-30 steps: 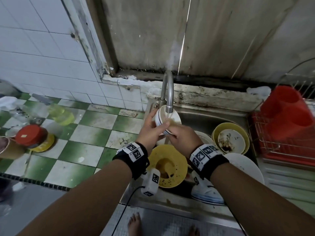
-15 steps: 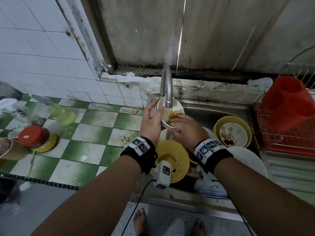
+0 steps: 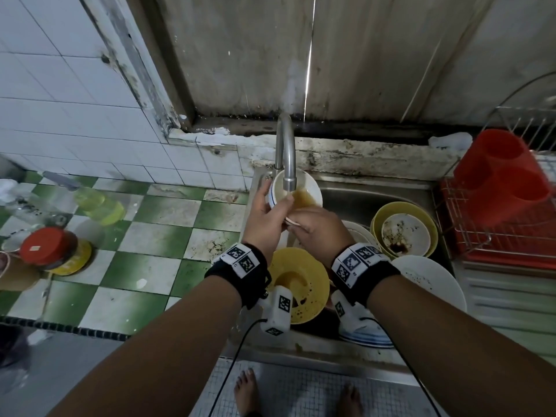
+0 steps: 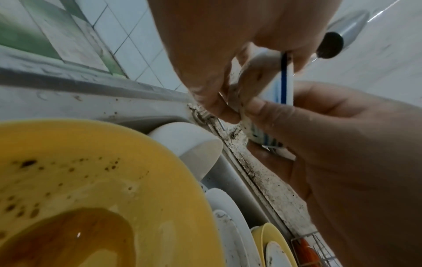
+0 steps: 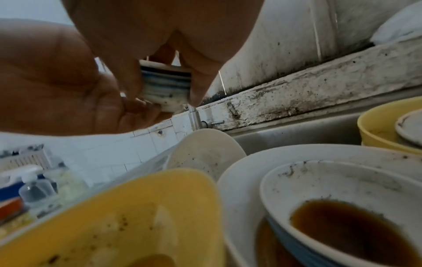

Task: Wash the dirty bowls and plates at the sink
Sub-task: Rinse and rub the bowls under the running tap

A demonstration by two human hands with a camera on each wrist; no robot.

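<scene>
Both hands hold a small white bowl with blue stripes (image 3: 301, 188) right under the spout of the steel faucet (image 3: 285, 152), above the sink. Brown water pools inside it. My left hand (image 3: 275, 201) grips its left rim, thumb inside. My right hand (image 3: 304, 221) holds its near edge from below. In the left wrist view the bowl (image 4: 277, 84) is pinched between my left hand's fingers (image 4: 219, 101) and the other hand (image 4: 342, 144). The right wrist view shows its striped wall (image 5: 164, 86) between the fingers (image 5: 128, 81).
The sink (image 3: 361, 200) holds a yellow bowl (image 3: 298, 284) with brown liquid, a second yellow bowl holding a dirty white dish (image 3: 403, 230), and stacked white plates (image 3: 430, 281). A red dish rack (image 3: 499, 224) stands right. Bottles and a red-lidded jar (image 3: 48, 245) sit on the tiled counter left.
The bowl has turned so its opening faces up toward me under the spout, and brown water now shows inside. Both hands stayed on it and shifted slightly away from me.
</scene>
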